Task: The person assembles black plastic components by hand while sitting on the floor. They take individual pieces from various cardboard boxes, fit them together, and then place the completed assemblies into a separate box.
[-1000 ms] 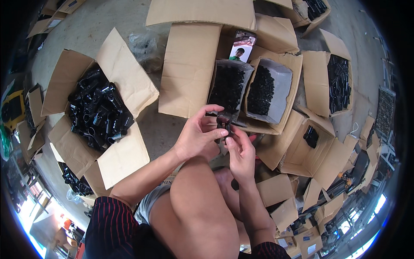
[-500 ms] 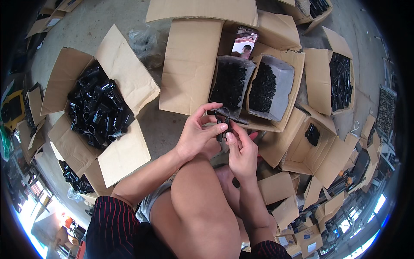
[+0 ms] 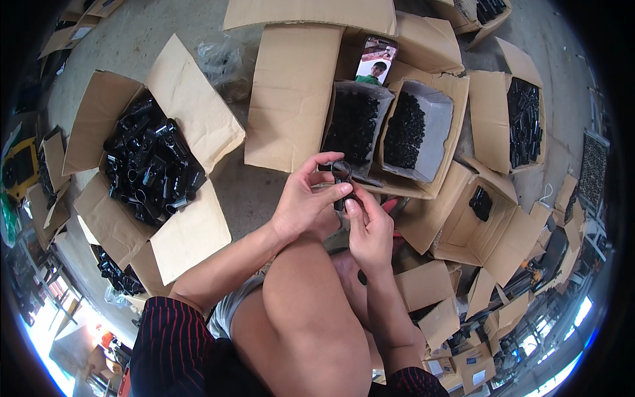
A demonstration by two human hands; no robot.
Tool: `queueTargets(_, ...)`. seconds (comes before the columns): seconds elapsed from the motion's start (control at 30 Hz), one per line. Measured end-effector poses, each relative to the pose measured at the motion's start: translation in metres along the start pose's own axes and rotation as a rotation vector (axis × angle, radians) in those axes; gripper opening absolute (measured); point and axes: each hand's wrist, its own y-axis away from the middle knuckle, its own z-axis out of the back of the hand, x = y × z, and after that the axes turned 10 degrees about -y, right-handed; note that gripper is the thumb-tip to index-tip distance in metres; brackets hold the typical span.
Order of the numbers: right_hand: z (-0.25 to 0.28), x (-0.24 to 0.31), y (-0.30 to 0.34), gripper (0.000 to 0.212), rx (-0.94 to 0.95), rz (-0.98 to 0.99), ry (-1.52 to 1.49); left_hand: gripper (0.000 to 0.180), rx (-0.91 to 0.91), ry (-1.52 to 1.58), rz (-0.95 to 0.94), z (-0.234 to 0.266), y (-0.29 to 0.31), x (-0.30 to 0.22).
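Note:
Between my two hands, above my raised knee, is a small glossy black part with a round ring (image 3: 342,170), like a clamp. My left hand (image 3: 299,206) is closed on it, thumb in front and index finger behind the ring. With thumb and fingertips pinched at its lower end, my right hand (image 3: 372,233) grips the same part. Whether a smaller piece sits under the right fingertips is hidden. Just beyond the hands stand two grey trays of tiny black pieces, the left tray (image 3: 379,132) and the right tray (image 3: 433,129), inside a cardboard box (image 3: 291,99).
A phone (image 3: 376,61) leans behind the trays, its screen lit. On the left an open carton (image 3: 192,106) holds many similar black parts. To the right are a carton with a few black parts (image 3: 456,228) and another filled one (image 3: 489,119). Clear plastic (image 3: 223,66) lies on the floor.
The black part has turned a little between my fingers, so its ring shows thicker. Both hands stay nearly in place. The phone's screen picture differs.

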Motion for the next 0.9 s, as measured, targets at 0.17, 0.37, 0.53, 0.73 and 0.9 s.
queueTargets(0.17,-0.003,-0.011,0.002,0.036,-0.026,0.026,-0.063,0.058,0.004,0.062,0.036,0.000,0.002,0.001)
queueTargets(0.37,-0.004,-0.008,0.002,0.037,-0.020,0.042,-0.015,0.054,-0.015,-0.037,0.041,-0.002,0.005,0.000)
queueTargets(0.53,-0.006,0.006,0.001,0.043,0.021,0.002,-0.070,0.050,-0.094,0.170,0.049,0.001,0.000,0.006)
queueTargets(0.73,-0.015,0.004,-0.001,0.044,-0.015,0.053,-0.030,0.060,-0.011,0.233,0.117,0.006,0.004,0.003)
queueTargets(0.9,-0.016,0.004,-0.005,0.041,0.065,0.077,0.008,0.067,-0.010,0.243,0.133,0.017,0.010,0.000)
